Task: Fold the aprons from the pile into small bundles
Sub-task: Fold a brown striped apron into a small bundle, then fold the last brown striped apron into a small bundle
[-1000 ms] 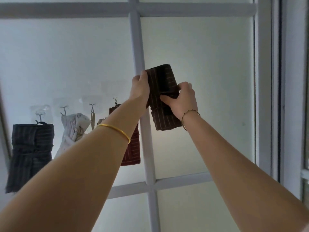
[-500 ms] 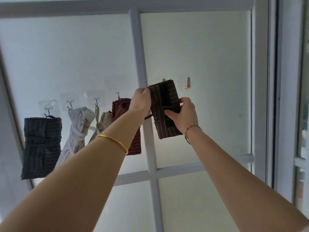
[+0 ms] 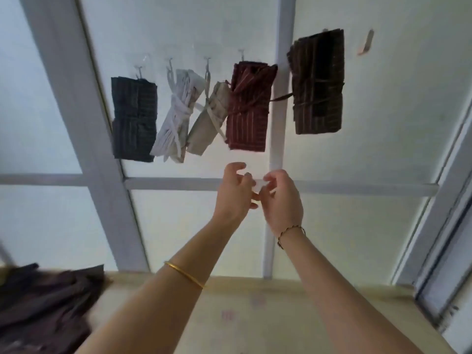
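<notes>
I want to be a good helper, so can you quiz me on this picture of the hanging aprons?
1. How many folded bundles hang on the window?
2. True or false: the left hand and the right hand hold nothing.
3. Which one hangs farthest right? A the green bundle, B the brown bundle, C the yellow bundle.
Key: 1 five; 2 true; 3 B.
</notes>
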The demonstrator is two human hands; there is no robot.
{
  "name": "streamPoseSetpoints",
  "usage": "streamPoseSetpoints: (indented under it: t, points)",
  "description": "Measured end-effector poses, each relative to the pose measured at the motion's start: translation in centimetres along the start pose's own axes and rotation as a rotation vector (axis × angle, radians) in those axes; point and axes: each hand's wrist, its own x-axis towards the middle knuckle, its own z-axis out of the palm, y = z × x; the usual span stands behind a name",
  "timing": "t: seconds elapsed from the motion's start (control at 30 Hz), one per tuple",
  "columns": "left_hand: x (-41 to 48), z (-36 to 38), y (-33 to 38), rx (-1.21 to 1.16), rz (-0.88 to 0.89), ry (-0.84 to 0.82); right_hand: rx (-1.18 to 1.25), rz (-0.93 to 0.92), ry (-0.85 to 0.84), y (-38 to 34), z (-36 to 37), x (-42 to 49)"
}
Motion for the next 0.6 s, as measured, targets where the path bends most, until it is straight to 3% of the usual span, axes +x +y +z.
streamPoseSetpoints:
  t: [0.17,0.27,0.4,0.6]
  points:
    - [-6.1,-9.4,-12.9,0.169,-0.384,0.093,0.003,0.242,-0.463,2.1,8.8,-10.5]
    - [-9.2,-18.8,-21.2,0.502,-0.542,0.154,0.013,0.342,-0.707,1.7,14.7,-17.6]
    - [-12.0,-30.6,-28.4,0.994,-0.736,0.167,0.02,0.454,-0.814,0.2,20.5,-23.9]
    - [-15.6,-41.2,-35.3,1.302,-0.825,-0.221,0.058,0.553,-0.962,-3.9,29.5,-30.5]
